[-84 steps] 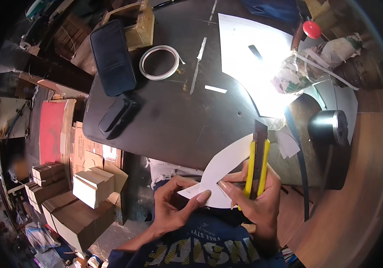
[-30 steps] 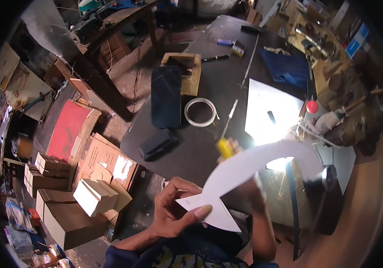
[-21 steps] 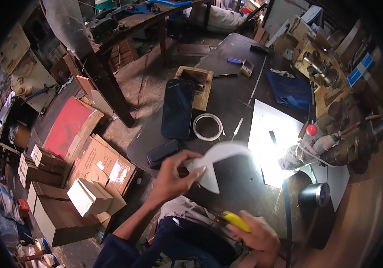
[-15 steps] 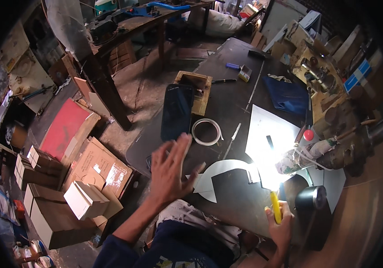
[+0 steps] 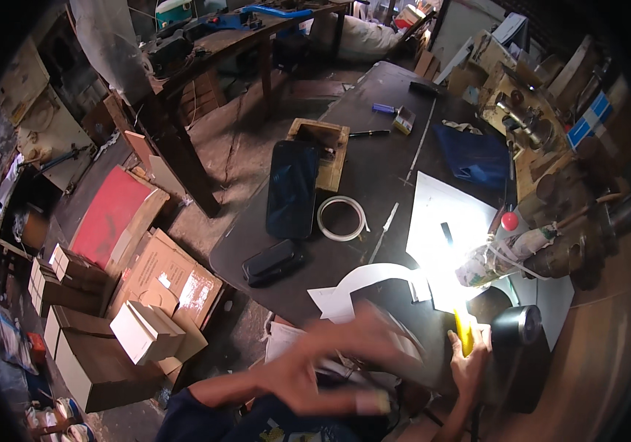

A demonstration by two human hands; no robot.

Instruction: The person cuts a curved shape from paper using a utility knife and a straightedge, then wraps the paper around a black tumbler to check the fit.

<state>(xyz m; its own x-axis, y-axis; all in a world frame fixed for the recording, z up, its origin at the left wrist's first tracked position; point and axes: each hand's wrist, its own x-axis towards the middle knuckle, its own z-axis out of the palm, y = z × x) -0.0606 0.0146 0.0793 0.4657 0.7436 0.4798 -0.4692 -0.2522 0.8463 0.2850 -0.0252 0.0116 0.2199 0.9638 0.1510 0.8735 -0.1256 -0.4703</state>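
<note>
My left hand [image 5: 330, 361], smeared by motion, hovers over the table's near edge, thumb and fingers spread wide apart, with nothing visible held. My right hand [image 5: 470, 361] is closed around a slim yellow tool [image 5: 464, 331], shaped like a utility knife; lamp glare hides its tip. Just beyond lies a white arc-shaped cut piece [image 5: 374, 274], partly covered by my left hand's fingers. Brightly lit white paper [image 5: 433, 202] lies under the lamp [image 5: 477, 269]. A black cylinder [image 5: 518, 325] stands beside my right hand.
On the dark table [image 5: 374, 169] are a tape roll [image 5: 320, 219], a phone [image 5: 292, 191], a black case [image 5: 273, 263], a wooden box [image 5: 334, 173] and a blue cloth [image 5: 470, 151]. Machinery [image 5: 580, 243] stands at the right; cardboard boxes [image 5: 94, 361] sit at the left.
My left hand has swung right and nearer to me, from beside the phone, uncovering the black case. My right hand, still gripping the yellow tool, has shifted slightly right and away.
</note>
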